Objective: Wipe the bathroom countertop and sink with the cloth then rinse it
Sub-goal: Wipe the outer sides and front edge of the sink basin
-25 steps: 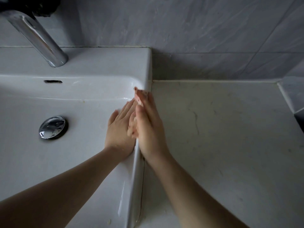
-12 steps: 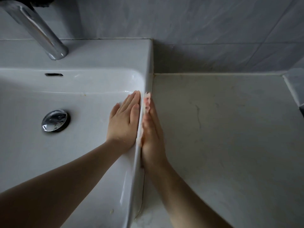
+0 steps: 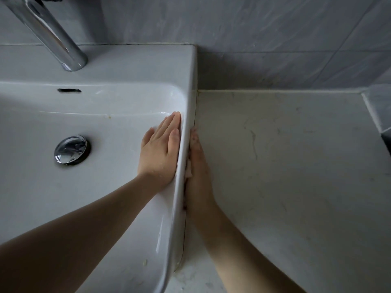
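Cloth [image 3: 189,171] — seemingly a pale scrap — pressed between right hand [image 3: 200,166] and sink [image 3: 191,77].

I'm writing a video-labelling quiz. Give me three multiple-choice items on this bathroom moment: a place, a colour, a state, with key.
1. Where is the right hand relative to the white ceramic sink? A. inside its basin; B. outside, against its outer side wall, over the pale marble countertop; C. on its rear deck.
2. What colour is the round drain stopper? A. black; B. shiny chrome; C. gold.
3. How are the left hand's fingers? A. straight, flat on the basin's inner wall; B. clenched; C. gripping the stopper.
Key: B, it lies beyond the rim; B, it mirrors light; A, all lie extended.
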`<state>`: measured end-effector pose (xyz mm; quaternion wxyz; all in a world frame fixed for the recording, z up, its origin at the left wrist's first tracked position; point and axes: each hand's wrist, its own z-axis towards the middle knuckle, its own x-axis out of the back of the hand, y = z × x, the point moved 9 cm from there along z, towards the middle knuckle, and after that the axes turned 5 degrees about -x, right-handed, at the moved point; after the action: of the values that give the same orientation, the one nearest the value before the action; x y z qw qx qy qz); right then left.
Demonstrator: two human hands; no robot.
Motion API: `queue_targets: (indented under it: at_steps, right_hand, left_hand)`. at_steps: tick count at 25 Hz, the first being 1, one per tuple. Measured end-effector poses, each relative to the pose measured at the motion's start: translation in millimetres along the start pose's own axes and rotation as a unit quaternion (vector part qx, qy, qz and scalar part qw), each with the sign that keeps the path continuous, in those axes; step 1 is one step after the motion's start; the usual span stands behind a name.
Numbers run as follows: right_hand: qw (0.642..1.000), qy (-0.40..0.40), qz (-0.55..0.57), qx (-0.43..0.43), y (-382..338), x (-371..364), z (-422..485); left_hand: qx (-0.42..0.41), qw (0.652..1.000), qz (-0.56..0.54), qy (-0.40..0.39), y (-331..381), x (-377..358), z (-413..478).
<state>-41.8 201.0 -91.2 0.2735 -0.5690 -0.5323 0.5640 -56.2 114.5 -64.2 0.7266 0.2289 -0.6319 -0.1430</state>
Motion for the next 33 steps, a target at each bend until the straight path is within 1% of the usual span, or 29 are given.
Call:
queue_targets:
  at_steps: [1, 2, 3, 4, 7, 9, 11, 12, 13, 14, 15, 17, 18, 19, 20, 21, 22, 24, 25, 26, 27, 29, 30, 31, 32, 33]
  right_hand:
    - [0.999, 0.002, 0.010, -0.032, -4, 0, 22]
    - [0.998, 0.031, -0.008, -0.047, -10, 2, 45]
    - [0.999, 0.040, -0.025, -0.019, -23, 5, 56]
    - [0.998, 0.040, -0.036, -0.013, -32, 5, 55]
    - [0.999, 0.042, -0.002, -0.011, -31, 3, 21]
    - [0.998, 0.047, -0.042, -0.012, -27, -3, -13]
    - [0.993, 0.049, -0.100, -0.023, -34, -9, -9]
    - [0.989, 0.062, -0.129, -0.037, -41, -11, 5]
    - [0.985, 0.082, -0.141, -0.051, -48, -10, 16]
    - [0.985, 0.081, -0.146, -0.050, -51, -10, 29]
    - [0.986, 0.079, -0.140, -0.045, -49, -10, 30]
    - [0.990, 0.057, -0.130, -0.018, -42, -11, 3]
    - [0.991, 0.053, -0.121, -0.008, -37, -10, -22]
    - [0.994, 0.041, -0.104, -0.013, -31, -12, -47]
    - [0.994, 0.024, -0.103, -0.013, -28, -15, -65]
    - [0.995, 0.023, -0.092, -0.006, -22, -11, -71]
    - [0.996, 0.021, -0.083, -0.012, -21, -10, -64]
    - [0.997, 0.046, -0.053, -0.029, -24, -4, -20]
    - [0.996, 0.068, -0.039, -0.051, -26, -2, -3]
    - [0.996, 0.069, -0.015, -0.051, -31, -6, 2]
    - [0.998, 0.058, 0.002, -0.034, -32, -7, -3]
    - [0.999, 0.034, -0.021, 0.020, -31, -13, -37]
    - [0.999, 0.007, -0.022, 0.037, -37, -19, -59]
    - [0.998, -0.010, -0.018, 0.057, -40, -23, -70]
    - [0.998, 0.003, -0.027, 0.062, -37, -20, -61]
    - [0.998, 0.022, -0.017, 0.049, -32, -15, -38]
  left_hand:
    - [0.001, 1.000, -0.002, 0.002, 1, 0, 0]
    - [0.006, 1.000, -0.007, 0.008, 1, 1, 1]
    - [0.012, 1.000, -0.014, 0.013, -1, 2, 1]
    - [0.011, 1.000, -0.019, 0.016, -1, 2, 2]
    - [-0.006, 1.000, 0.010, 0.005, -2, -3, 4]
    - [-0.023, 0.999, 0.037, -0.003, -7, -5, 6]
    - [-0.038, 0.998, 0.058, -0.012, -7, -8, 7]
    - [-0.038, 0.998, 0.051, -0.020, -4, -8, 8]
    - [-0.016, 0.999, 0.012, -0.028, -4, -7, 7]
    - [0.016, 0.999, -0.037, -0.036, -3, -5, 4]
    - [0.043, 0.995, -0.071, -0.047, -5, -5, 1]
    - [0.021, 0.996, -0.040, -0.073, 2, -5, -17]
    - [-0.032, 0.997, -0.012, -0.073, 6, -7, -28]
    - [-0.091, 0.994, -0.008, -0.062, 13, -7, -39]
    - [-0.107, 0.992, -0.032, -0.059, 14, -6, -47]
    - [-0.098, 0.992, -0.058, -0.059, 12, -4, -50]
    - [-0.070, 0.993, -0.075, -0.066, 11, -4, -51]
    - [-0.008, 0.993, -0.094, -0.073, 12, -4, -48]
    - [0.029, 0.988, -0.137, -0.067, 9, -5, -47]
    - [0.051, 0.983, -0.168, -0.058, 7, -3, -49]
    - [0.051, 0.982, -0.173, -0.053, 4, -3, -47]
    - [-0.013, 0.993, -0.074, -0.086, 4, -9, -49]
    - [-0.046, 0.993, -0.031, -0.104, 3, -14, -49]
    - [-0.057, 0.992, -0.022, -0.108, 4, -14, -48]
    - [-0.046, 0.993, -0.033, -0.105, 4, -13, -47]
    - [-0.021, 0.993, -0.065, -0.096, 5, -11, -47]
